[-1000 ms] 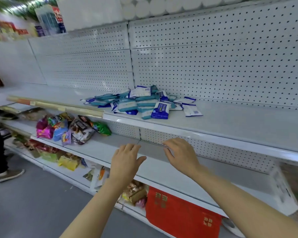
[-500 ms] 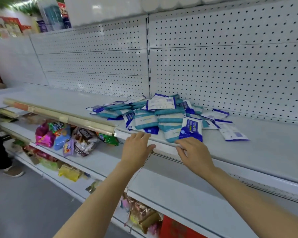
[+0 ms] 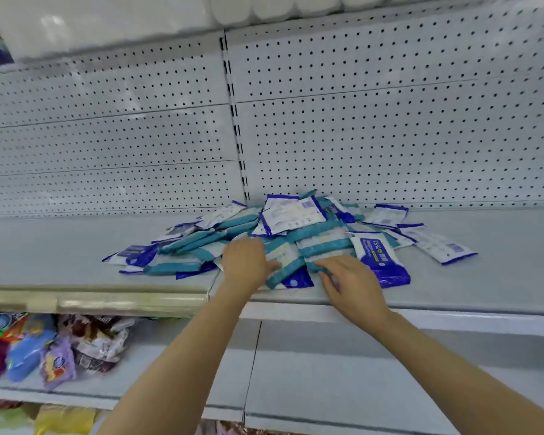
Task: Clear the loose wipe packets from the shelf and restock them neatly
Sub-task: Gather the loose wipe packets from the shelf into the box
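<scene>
A loose heap of wipe packets (image 3: pixel 296 233), teal-and-white and blue-and-white, lies on the grey shelf (image 3: pixel 484 277) against the pegboard back. My left hand (image 3: pixel 245 262) rests on the front of the heap, thumb against a teal packet (image 3: pixel 285 265). My right hand (image 3: pixel 349 281) lies just right of it, its fingertips touching the near end of another teal packet (image 3: pixel 324 246). A blue packet (image 3: pixel 382 262) sits right beside that hand. Neither hand has lifted a packet.
Flat white-and-blue packets (image 3: pixel 443 246) trail off to the heap's right. White rolls (image 3: pixel 264 7) fill the shelf above. The lower shelf (image 3: pixel 311 372) holds colourful snack bags (image 3: pixel 60 346) at the left. The pegboard back panel (image 3: pixel 390 120) stands close behind the heap.
Both hands have moved from the shelf's front edge up onto the heap of packets. The view has closed in on the shelf and risen.
</scene>
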The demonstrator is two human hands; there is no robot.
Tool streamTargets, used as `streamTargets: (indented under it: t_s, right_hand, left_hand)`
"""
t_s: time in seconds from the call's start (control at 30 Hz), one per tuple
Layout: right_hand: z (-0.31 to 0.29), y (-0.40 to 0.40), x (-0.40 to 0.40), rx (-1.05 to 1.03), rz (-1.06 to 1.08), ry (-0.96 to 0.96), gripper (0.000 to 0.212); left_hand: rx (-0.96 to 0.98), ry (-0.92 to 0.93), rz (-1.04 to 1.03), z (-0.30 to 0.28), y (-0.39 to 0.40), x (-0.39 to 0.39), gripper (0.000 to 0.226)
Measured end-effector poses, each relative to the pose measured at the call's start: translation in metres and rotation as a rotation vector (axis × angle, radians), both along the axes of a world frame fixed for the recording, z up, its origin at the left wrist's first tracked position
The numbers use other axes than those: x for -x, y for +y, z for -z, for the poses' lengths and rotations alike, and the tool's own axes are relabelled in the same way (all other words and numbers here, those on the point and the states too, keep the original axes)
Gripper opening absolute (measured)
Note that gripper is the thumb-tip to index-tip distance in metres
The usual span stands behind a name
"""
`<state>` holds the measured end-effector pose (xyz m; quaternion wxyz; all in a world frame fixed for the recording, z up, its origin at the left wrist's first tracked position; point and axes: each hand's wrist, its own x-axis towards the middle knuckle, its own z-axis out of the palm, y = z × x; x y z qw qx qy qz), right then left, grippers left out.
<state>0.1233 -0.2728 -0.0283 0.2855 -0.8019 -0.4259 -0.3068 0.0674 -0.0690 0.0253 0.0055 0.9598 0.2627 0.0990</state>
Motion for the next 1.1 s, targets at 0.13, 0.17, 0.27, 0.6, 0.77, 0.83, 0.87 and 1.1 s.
streamTargets:
  t_s: [0.13, 0.17, 0.27, 0.6, 0.77, 0.83, 0.87, 1.1]
  right_hand:
    - [-0.009, 0.018, 0.001, -0.057, 0.024, 0.318, 0.035]
    - [-0.014, 0.023, -0.001, -0.091, 0.032, 0.429, 0.043]
    - [-0.028, 0.031, -0.009, -0.199, -0.032, 0.776, 0.061]
    - [-0.049, -0.003, -0.035, -0.619, -0.091, 1.286, 0.028]
    - [-0.040, -0.003, -0.038, -0.613, -0.086, 1.362, 0.030]
    - [-0.038, -0.001, -0.038, -0.607, -0.086, 1.358, 0.033]
    - [-0.037, 0.000, -0.038, -0.603, -0.081, 1.350, 0.035]
    - [-0.033, -0.003, -0.046, -0.611, -0.103, 1.367, 0.048]
  left_hand:
    - [0.599, -0.106, 0.164, -0.016, 0.018, -0.003, 0.043]
    - [0.729, -0.132, 0.220, -0.017, 0.023, -0.001, 0.041]
    - [0.968, -0.187, 0.326, -0.012, 0.027, 0.002, 0.045]
    - [0.232, -0.024, 0.090, -0.003, 0.051, -0.022, 0.056]
    - [0.161, 0.037, 0.013, -0.006, 0.045, -0.033, 0.062]
    - [0.226, 0.014, -0.028, -0.012, 0.046, -0.031, 0.059]
    - [0.219, 0.000, -0.049, -0.014, 0.048, -0.029, 0.053]
    - [0.331, -0.372, -0.122, -0.049, 0.072, -0.013, 0.022]
